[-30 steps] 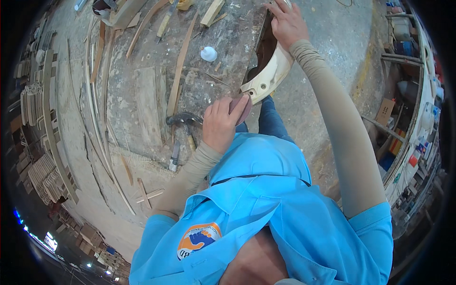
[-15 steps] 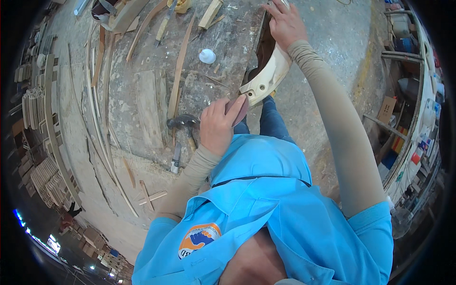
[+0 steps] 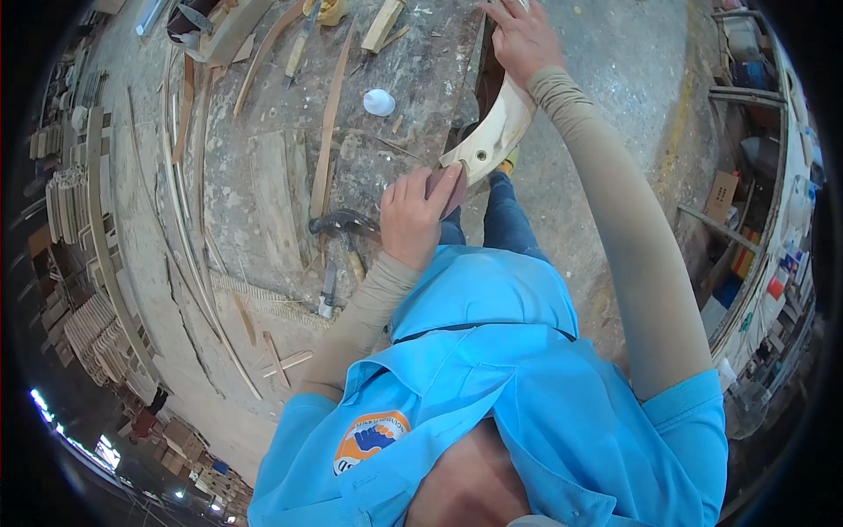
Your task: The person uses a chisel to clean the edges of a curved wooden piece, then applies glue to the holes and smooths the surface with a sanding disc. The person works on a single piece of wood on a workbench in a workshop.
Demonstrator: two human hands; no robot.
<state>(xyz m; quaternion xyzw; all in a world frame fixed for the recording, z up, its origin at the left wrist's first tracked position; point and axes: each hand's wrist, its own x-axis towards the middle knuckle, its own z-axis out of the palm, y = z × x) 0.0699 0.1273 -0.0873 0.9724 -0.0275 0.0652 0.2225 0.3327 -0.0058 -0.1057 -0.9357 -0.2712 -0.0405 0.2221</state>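
Curved pale piece [image 3: 499,127] lies along the right edge of the workbench [image 3: 281,110], lower end toward the wearer's legs [image 3: 512,221]; a round hole shows near that end. Left hand [image 3: 411,215] has thumb and fingers clamped on a reddish-brown pad [image 3: 452,191], set at the lower end; right hand [image 3: 529,48] lies over the upper part, fingers slightly apart; whether they grip or only press, cannot tell.

Step reads as rubbing the end with the pad; best done, I judge, with light, even strokes that follow the curve; pad flat, no digging at the hole's rim or rounding of the tip; upper hand firm, so the piece does not rock.

Edges: bench rim runs just beside the piece; floor [image 3: 615,132] shows to the right, so elbow room seems better there; hammer [image 3: 338,221] lies close by the left hand, worth minding on a backstroke.
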